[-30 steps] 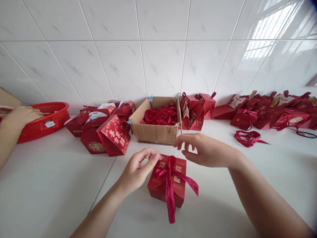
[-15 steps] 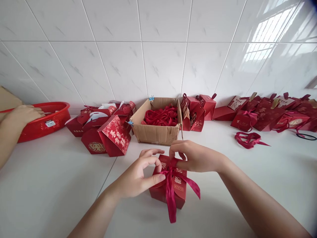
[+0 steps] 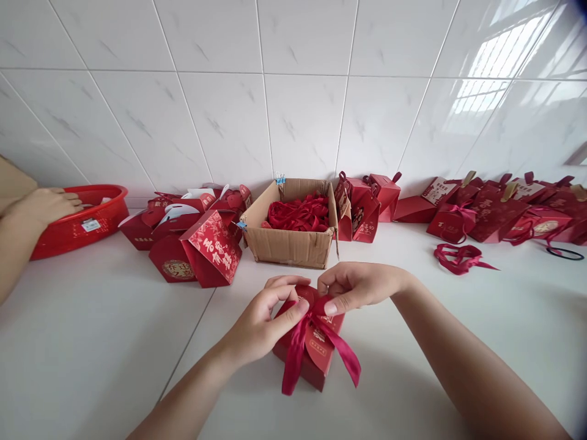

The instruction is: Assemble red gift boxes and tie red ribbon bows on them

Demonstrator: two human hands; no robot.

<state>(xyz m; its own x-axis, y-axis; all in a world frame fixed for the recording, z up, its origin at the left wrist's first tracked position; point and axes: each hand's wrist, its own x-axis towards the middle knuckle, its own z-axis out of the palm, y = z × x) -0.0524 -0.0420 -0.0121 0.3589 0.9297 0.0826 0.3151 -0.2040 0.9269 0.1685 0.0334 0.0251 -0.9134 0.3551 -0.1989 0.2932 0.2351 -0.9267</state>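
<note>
A small red gift box [image 3: 316, 360] with gold lettering stands on the white counter in front of me. Across its top a crimson satin ribbon [image 3: 345, 356] is tied in a bow, and its two tails hang down the near side. My left hand [image 3: 270, 318] pinches the bow's left loop between thumb and fingers. On the other side, my right hand [image 3: 362, 287] has its thumb and fingers closed on the right loop. The knot lies between both hands, and the fingers partly hide the loops.
Behind the gift box is a cardboard box [image 3: 288, 249] of red ribbons. Red gift boxes [image 3: 215, 250] stand at left, with more boxes [image 3: 498, 211] at right. A loose ribbon [image 3: 463, 258] lies near them. Another person's hand [image 3: 43, 208] reaches into a red plastic basket [image 3: 107, 214].
The gift box has turned slightly, and its ribbon tails have swung left. My left thumb has moved up toward the knot, and my right hand has closed further on the right loop.
</note>
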